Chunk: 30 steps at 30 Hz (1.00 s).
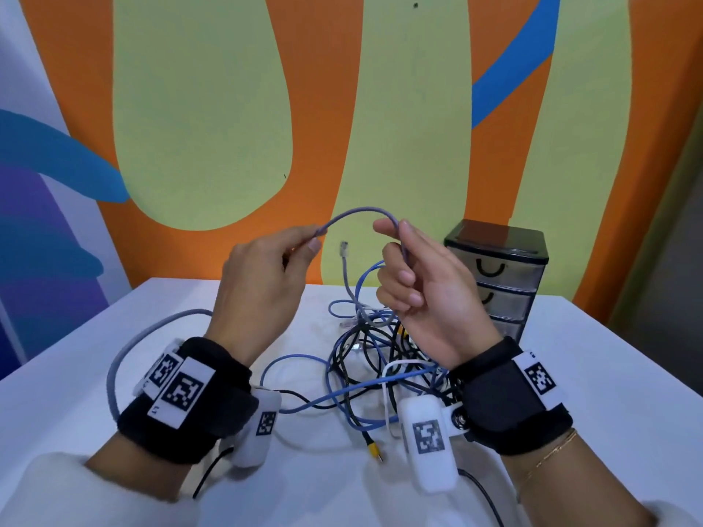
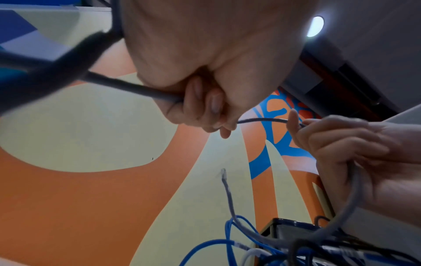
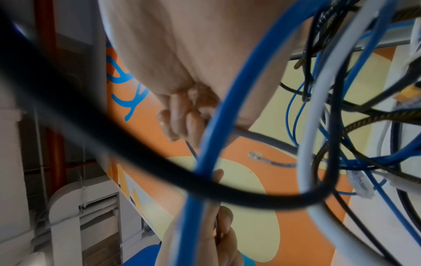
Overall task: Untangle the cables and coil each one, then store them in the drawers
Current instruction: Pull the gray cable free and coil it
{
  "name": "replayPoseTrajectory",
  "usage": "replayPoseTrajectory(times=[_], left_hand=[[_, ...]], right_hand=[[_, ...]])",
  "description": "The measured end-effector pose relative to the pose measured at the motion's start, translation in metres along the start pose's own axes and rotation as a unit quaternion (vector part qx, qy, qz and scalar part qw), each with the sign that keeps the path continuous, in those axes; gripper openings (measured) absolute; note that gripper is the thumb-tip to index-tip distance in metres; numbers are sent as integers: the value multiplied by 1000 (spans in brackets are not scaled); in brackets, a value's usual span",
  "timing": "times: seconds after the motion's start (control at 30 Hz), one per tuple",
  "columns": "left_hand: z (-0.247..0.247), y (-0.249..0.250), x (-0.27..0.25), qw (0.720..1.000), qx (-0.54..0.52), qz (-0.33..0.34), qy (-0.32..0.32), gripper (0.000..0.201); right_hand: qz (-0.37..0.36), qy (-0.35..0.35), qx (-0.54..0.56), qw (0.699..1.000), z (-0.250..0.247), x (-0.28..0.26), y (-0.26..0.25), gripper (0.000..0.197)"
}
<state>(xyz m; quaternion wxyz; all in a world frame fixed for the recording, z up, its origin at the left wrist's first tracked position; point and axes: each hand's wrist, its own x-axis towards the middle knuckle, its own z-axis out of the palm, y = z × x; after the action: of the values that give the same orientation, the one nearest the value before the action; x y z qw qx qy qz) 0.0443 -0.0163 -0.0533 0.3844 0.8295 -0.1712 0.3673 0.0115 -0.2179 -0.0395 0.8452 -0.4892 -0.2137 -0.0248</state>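
Both hands hold one grey network cable [image 1: 361, 213] above the table. My left hand [image 1: 266, 275] pinches it between thumb and fingers, and the cable trails back past my left wrist in a long loop [image 1: 114, 367]. My right hand [image 1: 414, 283] grips the same cable [image 2: 262, 119] a short span away, fingers curled round it. The span between them arches upward. One clear plug end [image 1: 343, 248] sticks up behind the hands. Below lies a tangle [image 1: 365, 359] of blue, black, white and grey cables. The small black drawer unit [image 1: 498, 275] stands at the back right, drawers closed.
A white table [image 1: 608, 374] carries everything. A yellow-tipped plug [image 1: 374, 450] lies near the front of the tangle. Thin black leads run from the wrist cameras [image 1: 430, 439] off the near edge. An orange, green and blue painted wall [image 1: 213, 127] stands right behind the table.
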Motion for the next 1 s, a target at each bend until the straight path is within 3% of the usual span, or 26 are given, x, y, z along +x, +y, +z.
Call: replayPoseTrajectory(times=[0.1, 0.2, 0.3, 0.4, 0.5, 0.67, 0.87, 1.0], left_hand=[[4, 2, -2, 997, 29, 10, -74, 32], [9, 8, -9, 974, 75, 52, -208, 42], [12, 20, -19, 947, 75, 119, -287, 19], [13, 26, -24, 939, 82, 147, -301, 16], [9, 28, -23, 946, 52, 152, -280, 15], [-4, 27, -14, 961, -25, 118, -247, 12], [-11, 25, -10, 944, -39, 78, -319, 9], [-22, 11, -1, 959, -24, 41, -279, 20]], right_hand=[[-25, 5, 8, 1000, 3, 1, 1, 33], [-50, 8, 22, 998, 3, 0, 3, 35], [-73, 4, 36, 997, 3, 1, 5, 34], [-91, 13, 10, 996, 2, 4, 8, 35], [-102, 36, -129, 986, 2, 6, 13, 36], [-95, 39, -351, 931, -2, 4, 21, 39], [-78, 24, -476, 876, -2, 1, 18, 29], [-73, 26, -536, 841, -10, 1, 14, 31]])
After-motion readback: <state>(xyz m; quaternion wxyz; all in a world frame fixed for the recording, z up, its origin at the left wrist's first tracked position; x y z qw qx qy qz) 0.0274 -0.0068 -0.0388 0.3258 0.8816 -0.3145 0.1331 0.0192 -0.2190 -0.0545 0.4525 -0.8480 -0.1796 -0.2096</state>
